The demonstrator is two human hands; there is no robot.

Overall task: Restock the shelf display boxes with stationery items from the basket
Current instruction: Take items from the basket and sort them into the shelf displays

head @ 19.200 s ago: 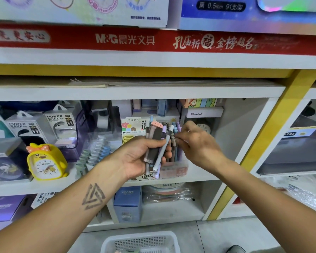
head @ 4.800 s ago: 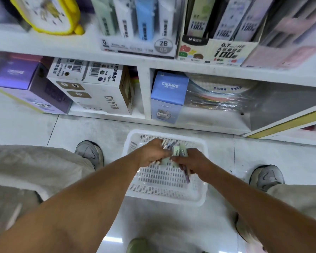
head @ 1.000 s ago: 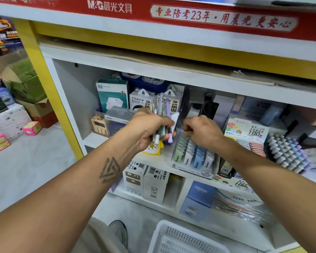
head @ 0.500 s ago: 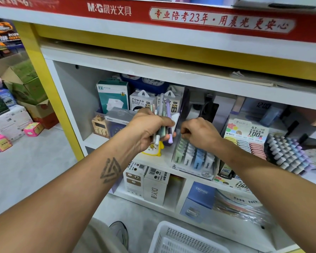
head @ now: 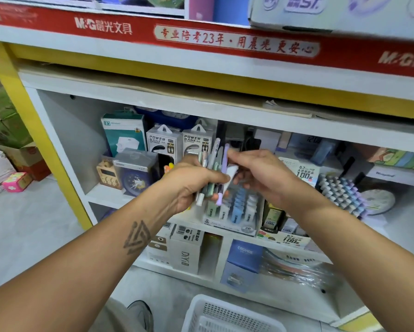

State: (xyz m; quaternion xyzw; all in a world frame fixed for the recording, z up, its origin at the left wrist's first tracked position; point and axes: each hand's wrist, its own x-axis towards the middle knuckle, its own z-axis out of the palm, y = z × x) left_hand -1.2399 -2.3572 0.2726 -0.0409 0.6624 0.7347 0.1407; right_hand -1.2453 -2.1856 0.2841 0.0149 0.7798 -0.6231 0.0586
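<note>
Pens (head: 213,173), a mixed pastel bunch, stand upright in our left hand (head: 189,185), which is clenched around them just in front of the display box (head: 232,212) of lead cases on the shelf (head: 110,195). Our right hand (head: 261,173) pinches the top of the purple pen (head: 224,174) in the bunch with thumb and forefinger. To do this step well, we judge it best to loosen the left grip only slightly, draw one pen straight up so the others do not slip, then drop it into a matching slot. Below the display box, the basket (head: 225,315) sits on the floor.
</note>
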